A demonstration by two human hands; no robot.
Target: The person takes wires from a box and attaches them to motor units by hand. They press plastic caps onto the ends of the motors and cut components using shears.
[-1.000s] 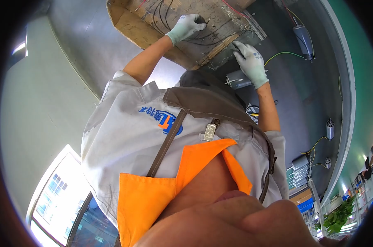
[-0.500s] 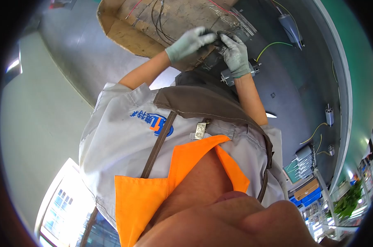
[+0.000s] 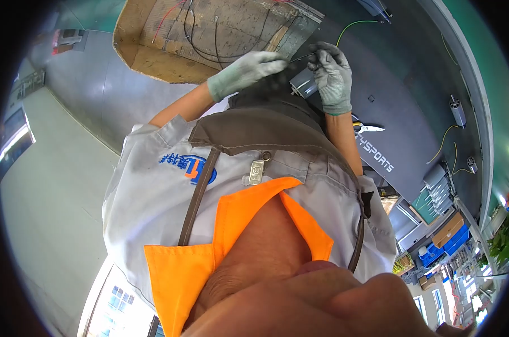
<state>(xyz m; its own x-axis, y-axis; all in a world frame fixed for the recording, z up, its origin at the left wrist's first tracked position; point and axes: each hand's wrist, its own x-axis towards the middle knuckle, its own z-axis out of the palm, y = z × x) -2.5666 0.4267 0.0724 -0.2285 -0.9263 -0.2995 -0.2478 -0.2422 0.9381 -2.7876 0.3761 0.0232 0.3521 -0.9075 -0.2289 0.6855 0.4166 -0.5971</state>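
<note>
- Between the gloved hands runs a thin dark wire [image 3: 301, 58], spanned there perhaps to keep it straight and in sight.
- The right hand [image 3: 334, 78] has its fingers closed on one end, seemingly to steady it.
- The left hand [image 3: 246, 72] reaches the other end; whether its fingers grip, I can't tell.
- Loose black cables [image 3: 216, 40] lie on the cardboard [image 3: 132, 44], probably within easy reach.
- Scissors [image 3: 371, 128] rest on the counter [image 3: 403, 118], clear of both hands.
</note>
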